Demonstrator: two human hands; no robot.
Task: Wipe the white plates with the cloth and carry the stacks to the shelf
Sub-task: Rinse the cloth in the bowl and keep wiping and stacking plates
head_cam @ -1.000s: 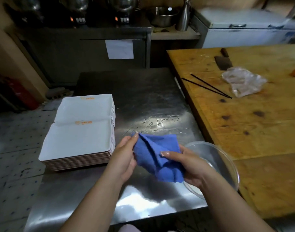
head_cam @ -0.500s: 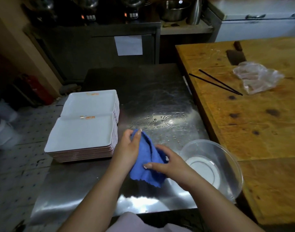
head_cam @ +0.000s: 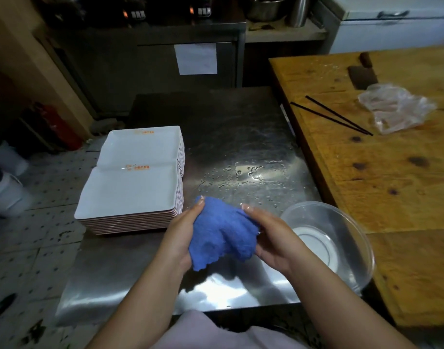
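A blue cloth (head_cam: 222,231) is bunched between both hands above the steel table (head_cam: 241,137). My left hand (head_cam: 182,230) grips its left side, thumb on top. My right hand (head_cam: 273,235) holds the right side, fingers curled under it. Two stacks of white rectangular plates sit at the table's left edge: the near stack (head_cam: 130,195) just left of my left hand, the far stack (head_cam: 143,144) right behind it. Each top plate bears a small orange mark.
A clear bowl (head_cam: 341,222) stands on the table's right front corner beside my right hand. Water drops (head_cam: 248,172) lie mid-table. A wooden table (head_cam: 392,197) on the right holds black chopsticks (head_cam: 334,115), a plastic bag (head_cam: 394,107) and a cleaver (head_cam: 363,74).
Both hands have reworked the cloth, bunching it into a fuller wad held between them. The view shifted slightly; the plates have not moved.
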